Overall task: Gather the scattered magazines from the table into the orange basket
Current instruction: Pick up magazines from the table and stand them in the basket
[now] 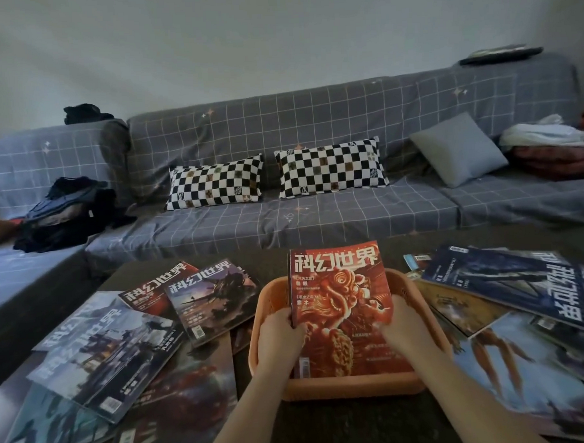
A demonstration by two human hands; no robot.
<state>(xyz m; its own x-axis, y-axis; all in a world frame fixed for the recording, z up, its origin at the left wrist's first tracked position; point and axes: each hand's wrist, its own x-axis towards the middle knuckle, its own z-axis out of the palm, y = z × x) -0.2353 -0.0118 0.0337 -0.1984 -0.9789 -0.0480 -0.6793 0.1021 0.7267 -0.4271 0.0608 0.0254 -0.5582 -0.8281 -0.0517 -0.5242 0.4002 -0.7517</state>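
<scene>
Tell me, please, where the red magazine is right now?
In the head view, the red magazine stands centred in the orange basket, held by the left hand and right hand.

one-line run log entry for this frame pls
step: loading | both hands, left and right, hold red-covered magazine tilted in orange plastic basket | other magazines remain on dark table

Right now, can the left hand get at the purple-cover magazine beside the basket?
Probably yes, once freed: the left hand grips the red magazine in the orange basket; the purple-cover magazine lies uncovered just left.
</scene>
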